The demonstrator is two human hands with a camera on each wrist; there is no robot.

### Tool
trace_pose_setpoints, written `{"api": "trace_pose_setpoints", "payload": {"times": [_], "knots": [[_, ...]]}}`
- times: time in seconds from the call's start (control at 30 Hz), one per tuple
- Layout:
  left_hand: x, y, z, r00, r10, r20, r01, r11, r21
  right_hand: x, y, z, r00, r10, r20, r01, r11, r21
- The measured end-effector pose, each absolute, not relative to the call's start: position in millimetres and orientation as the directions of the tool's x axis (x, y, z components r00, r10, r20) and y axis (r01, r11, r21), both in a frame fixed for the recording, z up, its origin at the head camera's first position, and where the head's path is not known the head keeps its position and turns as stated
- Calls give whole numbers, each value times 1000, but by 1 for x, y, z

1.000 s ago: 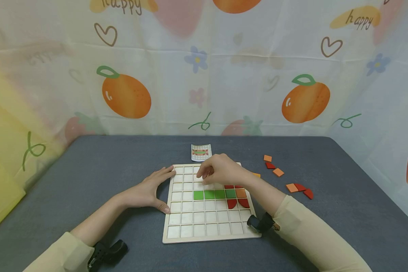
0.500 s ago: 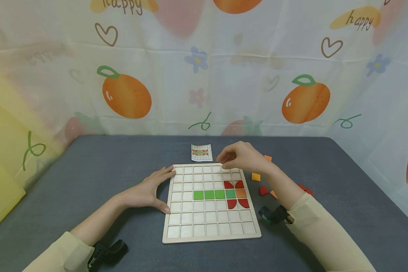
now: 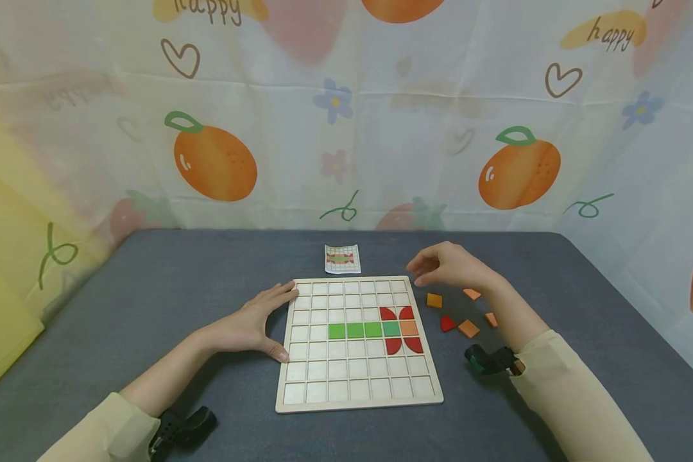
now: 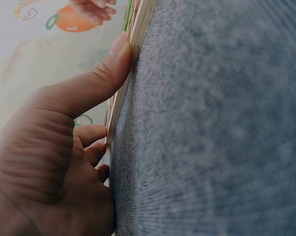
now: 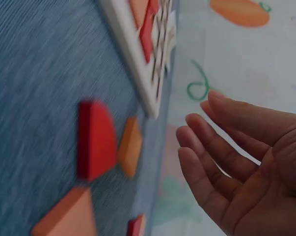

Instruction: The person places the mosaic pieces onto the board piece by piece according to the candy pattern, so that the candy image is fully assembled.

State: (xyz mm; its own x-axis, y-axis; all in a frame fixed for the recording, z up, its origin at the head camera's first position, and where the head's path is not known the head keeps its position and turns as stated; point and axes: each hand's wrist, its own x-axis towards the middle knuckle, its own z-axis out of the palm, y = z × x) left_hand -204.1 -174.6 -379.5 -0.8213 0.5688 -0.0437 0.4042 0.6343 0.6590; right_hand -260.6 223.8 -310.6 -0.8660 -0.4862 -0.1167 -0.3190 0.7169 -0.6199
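Note:
A pale wooden grid board (image 3: 346,388) lies on the table. My left hand (image 3: 251,324) spreads along its left edge, thumb and fingertips touching the rim. One row holds green square tiles (image 3: 355,330), then a teal one (image 3: 391,329) and an orange square (image 3: 409,328). Red quarter-circle pieces (image 3: 414,345) sit above and below that end. Off the board's far right corner, my right hand (image 3: 453,264) hovers with relaxed fingers; the right wrist view shows nothing in it. Nearest below are a yellow-orange tile (image 3: 434,300) and a red piece (image 5: 96,140).
Loose orange tiles (image 3: 468,328) lie right of the board, some partly behind the right forearm. A small pattern card (image 3: 342,259) lies beyond the board's far edge. Printed cloth (image 3: 346,128) hangs behind the dark table (image 3: 208,256).
My right hand has moved from above the board's far middle rightward past its far right corner, uncovering the red pieces and the loose tiles. My left hand stays at the left edge.

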Motion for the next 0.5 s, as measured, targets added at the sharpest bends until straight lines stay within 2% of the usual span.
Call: {"api": "trace_pose_setpoints", "payload": {"times": [0.5], "knots": [[-201,-174,-375,-819,572,-58,398,636,661,-262,255,-323,-852,-447,-274,-216,776,-593]]}}
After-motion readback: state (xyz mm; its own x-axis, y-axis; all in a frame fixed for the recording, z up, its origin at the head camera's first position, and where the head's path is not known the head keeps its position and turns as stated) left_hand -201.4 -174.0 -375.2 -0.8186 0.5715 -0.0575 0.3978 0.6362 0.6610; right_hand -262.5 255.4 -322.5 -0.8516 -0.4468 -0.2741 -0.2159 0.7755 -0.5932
